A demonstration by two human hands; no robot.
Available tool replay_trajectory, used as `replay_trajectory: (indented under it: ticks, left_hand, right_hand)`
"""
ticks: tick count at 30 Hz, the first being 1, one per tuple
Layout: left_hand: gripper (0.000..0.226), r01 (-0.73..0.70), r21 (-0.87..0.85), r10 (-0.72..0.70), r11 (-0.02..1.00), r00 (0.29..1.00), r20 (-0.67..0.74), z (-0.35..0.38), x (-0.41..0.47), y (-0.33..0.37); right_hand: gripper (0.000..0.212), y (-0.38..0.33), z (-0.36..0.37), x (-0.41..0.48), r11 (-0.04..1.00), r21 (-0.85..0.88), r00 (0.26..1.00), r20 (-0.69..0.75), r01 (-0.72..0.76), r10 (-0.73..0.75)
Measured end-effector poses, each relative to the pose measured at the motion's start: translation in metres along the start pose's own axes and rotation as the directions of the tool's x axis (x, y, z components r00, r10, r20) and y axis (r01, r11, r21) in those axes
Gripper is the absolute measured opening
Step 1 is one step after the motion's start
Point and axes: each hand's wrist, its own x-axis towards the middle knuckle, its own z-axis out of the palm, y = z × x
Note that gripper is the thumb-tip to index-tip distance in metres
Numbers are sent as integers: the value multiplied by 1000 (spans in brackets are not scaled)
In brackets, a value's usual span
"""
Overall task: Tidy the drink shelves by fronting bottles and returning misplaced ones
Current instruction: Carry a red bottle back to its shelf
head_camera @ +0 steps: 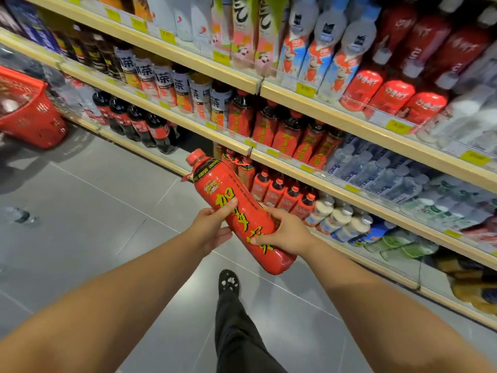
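Note:
A large red bottle (228, 195) with yellow characters and a red cap lies tilted in both my hands, cap pointing up and left, in front of the shelves. My left hand (212, 227) grips its middle from the left, thumb across the label. My right hand (285, 232) holds the lower body from the right. Matching large red bottles (282, 130) stand in a row on the middle shelf just above. Smaller red bottles (279, 189) of the same look stand on the low shelf behind the held bottle.
Long drink shelves (336, 122) run diagonally from upper left to lower right, packed with tea, cola, water and milk bottles. A red shopping basket (29, 111) stands at the left on the grey tiled floor. A small bottle (18, 215) lies on the floor at the left.

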Motion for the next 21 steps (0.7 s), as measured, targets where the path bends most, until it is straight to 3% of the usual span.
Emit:
replay_trajectory:
  ticks: [7, 13, 18, 21]
  left_hand:
    - [48, 12, 9, -12, 1000, 1000, -15, -43, 86, 78]
    - [54, 111, -32, -112, 993, 992, -51, -100, 158, 121]
    - [19, 193, 62, -196, 979, 979, 53, -161, 226, 157]
    - [31, 209, 121, -217, 970, 974, 57, -199, 273, 174]
  right_hand:
    - [63, -49, 9, 111, 999, 39, 1000, 27, -8, 7]
    - [70, -79, 38, 195, 992, 101, 995, 74, -76, 68]
    - [72, -97, 85, 274, 988, 57, 990, 22, -142, 141]
    - [71, -100, 119, 319, 967, 160, 980, -13, -196, 201]
